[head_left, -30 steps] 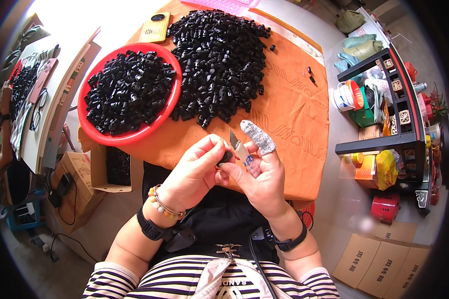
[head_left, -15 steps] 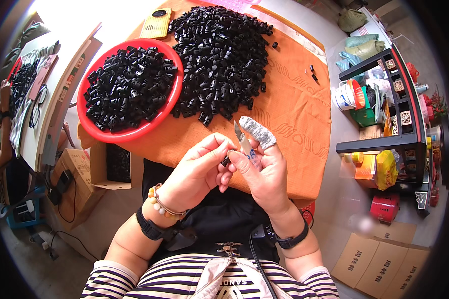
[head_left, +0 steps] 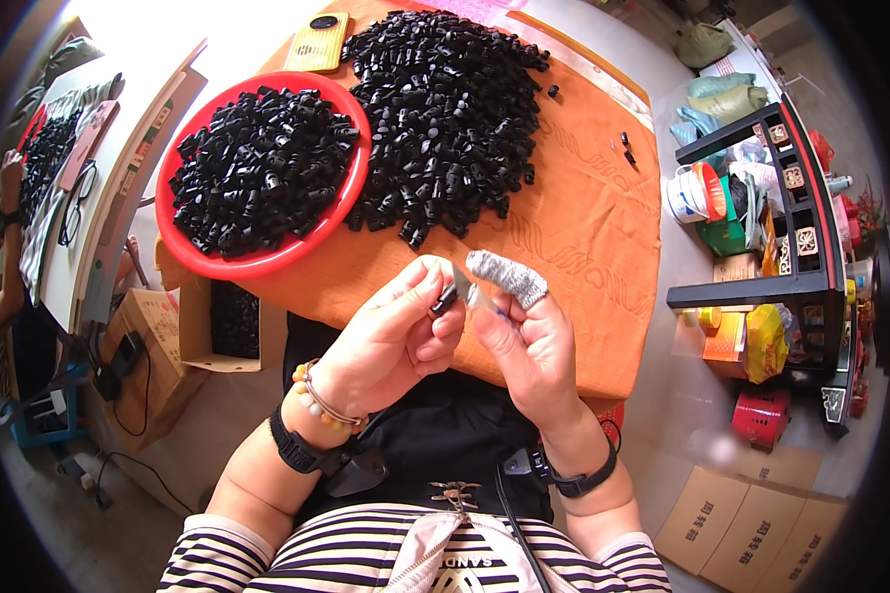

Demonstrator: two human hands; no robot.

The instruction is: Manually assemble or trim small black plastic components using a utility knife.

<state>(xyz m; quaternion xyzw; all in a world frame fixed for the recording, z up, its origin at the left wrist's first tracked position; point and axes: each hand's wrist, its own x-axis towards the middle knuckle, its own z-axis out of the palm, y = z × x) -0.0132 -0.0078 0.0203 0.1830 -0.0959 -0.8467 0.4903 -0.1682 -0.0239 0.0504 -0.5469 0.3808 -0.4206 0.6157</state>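
Observation:
My left hand [head_left: 391,326] is closed, pinching a small black plastic part [head_left: 445,299] between thumb and fingers. Close on its right, my right hand [head_left: 534,361] grips a small knife [head_left: 463,287] whose pale wrapped handle is partly hidden by the fingers. The blade points toward the black part; whether they touch I cannot tell. A grey knitted finger cover [head_left: 509,275] sits on my right index finger. Beyond my hands, a large heap of similar black parts [head_left: 445,119] lies on the orange tablecloth [head_left: 593,287]. Left of it, a red basin [head_left: 364,163] is piled with more.
A yellow device [head_left: 316,44] lies at the table's far edge, and a few loose parts [head_left: 630,156] at the right. Below left stands an open cardboard box [head_left: 193,326]. A black rack [head_left: 752,292] with bags is to the right. Another person's arm [head_left: 10,217] shows far left.
My hands have drawn slightly apart. The black part now shows plainly in my left fingers, and the knife has tipped lower toward it.

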